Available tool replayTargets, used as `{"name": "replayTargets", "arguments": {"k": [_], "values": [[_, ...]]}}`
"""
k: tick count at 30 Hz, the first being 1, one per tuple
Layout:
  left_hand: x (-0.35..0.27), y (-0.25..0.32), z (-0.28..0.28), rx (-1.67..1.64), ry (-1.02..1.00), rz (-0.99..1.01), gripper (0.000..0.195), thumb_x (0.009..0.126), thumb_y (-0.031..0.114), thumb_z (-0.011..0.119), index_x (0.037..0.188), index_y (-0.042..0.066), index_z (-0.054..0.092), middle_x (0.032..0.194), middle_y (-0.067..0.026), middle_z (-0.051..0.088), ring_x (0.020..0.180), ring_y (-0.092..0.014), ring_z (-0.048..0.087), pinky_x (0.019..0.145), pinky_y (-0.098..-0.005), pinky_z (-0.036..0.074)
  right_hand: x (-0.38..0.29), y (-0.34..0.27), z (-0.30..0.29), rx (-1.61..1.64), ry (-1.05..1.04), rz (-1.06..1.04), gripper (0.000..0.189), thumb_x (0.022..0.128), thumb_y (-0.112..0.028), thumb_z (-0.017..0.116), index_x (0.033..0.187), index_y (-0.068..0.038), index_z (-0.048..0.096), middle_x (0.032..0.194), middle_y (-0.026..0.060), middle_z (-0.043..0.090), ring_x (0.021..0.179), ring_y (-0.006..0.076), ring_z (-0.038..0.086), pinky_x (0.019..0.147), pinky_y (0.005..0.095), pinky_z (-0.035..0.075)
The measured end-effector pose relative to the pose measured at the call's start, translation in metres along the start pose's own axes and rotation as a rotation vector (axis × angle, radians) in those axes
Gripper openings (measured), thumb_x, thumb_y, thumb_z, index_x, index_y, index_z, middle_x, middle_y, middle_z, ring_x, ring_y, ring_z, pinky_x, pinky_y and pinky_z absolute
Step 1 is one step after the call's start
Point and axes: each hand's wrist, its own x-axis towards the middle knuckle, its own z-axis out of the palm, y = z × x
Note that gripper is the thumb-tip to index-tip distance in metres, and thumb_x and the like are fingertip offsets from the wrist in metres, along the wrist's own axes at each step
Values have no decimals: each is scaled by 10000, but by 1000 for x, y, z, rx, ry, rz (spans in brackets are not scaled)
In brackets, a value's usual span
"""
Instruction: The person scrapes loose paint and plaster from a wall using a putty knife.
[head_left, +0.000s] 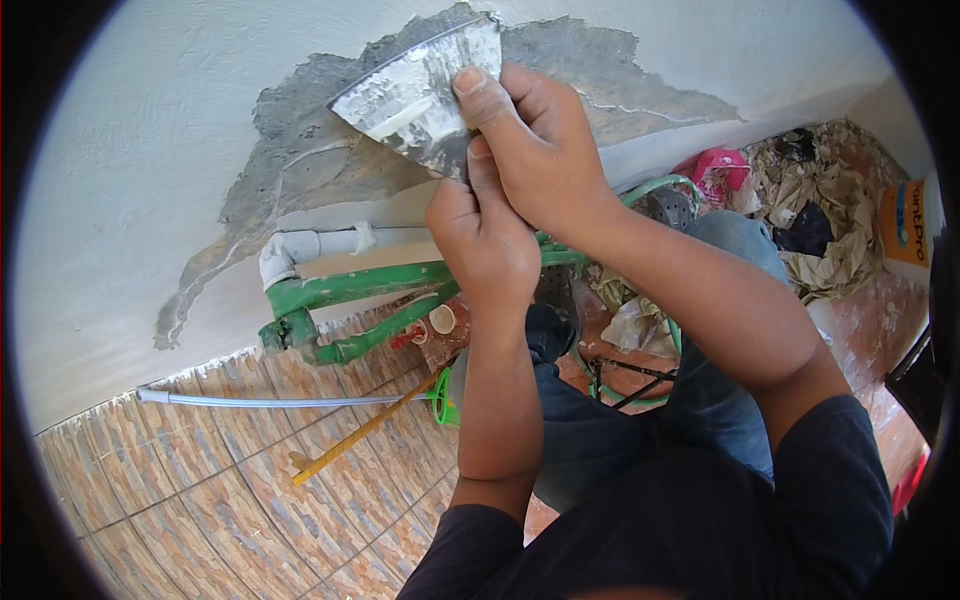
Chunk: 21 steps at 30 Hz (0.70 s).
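A wide putty knife (420, 105) is held between both my hands, close in front of the wall. White filler is smeared over its flared metal blade, and the base of the blade is darker. My right hand (546, 150) grips it from the right with the thumb pressed flat on the blade. Just below, my left hand (491, 240) pinches the narrow end near the handle, which the fingers hide. Behind the blade, a ragged grey patch of bare render (300, 127) interrupts the white-painted wall (150, 142). Whether the blade touches the wall I cannot tell.
Green pipes (360, 289) and a white pipe (397, 238) run under the patch. A yellow stick (364, 431) and a pale blue pole (277, 403) cross the tiled surface (195, 502). Crumpled paper (832, 202) and a paint bucket (906, 225) lie at right.
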Motion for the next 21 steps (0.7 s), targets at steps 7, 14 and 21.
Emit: {"name": "replayTargets", "arguments": {"k": [7,14,21], "values": [[-5,7,1,-117,19,-129,361,990,205,460,760,-59,552,620,-11,530,611,-40,440,497,-261,363,1,0,-2,17,-32,28,330,944,-259,498,788,14,595,574,18,519,567,63,439,507,277,378],[-5,-1,-6,-116,-84,-71,305,990,254,458,1014,-21,587,744,-29,583,591,-63,531,452,-218,392,-1,4,-3,7,-53,101,333,942,-260,505,784,18,596,592,20,535,574,55,435,513,278,381],[-7,2,0,1,12,66,310,988,232,463,889,-39,576,699,-33,576,603,-59,498,486,-243,384,-8,3,-1,51,-37,72,341,943,-261,506,767,19,590,588,22,534,554,63,438,504,272,373]]}}
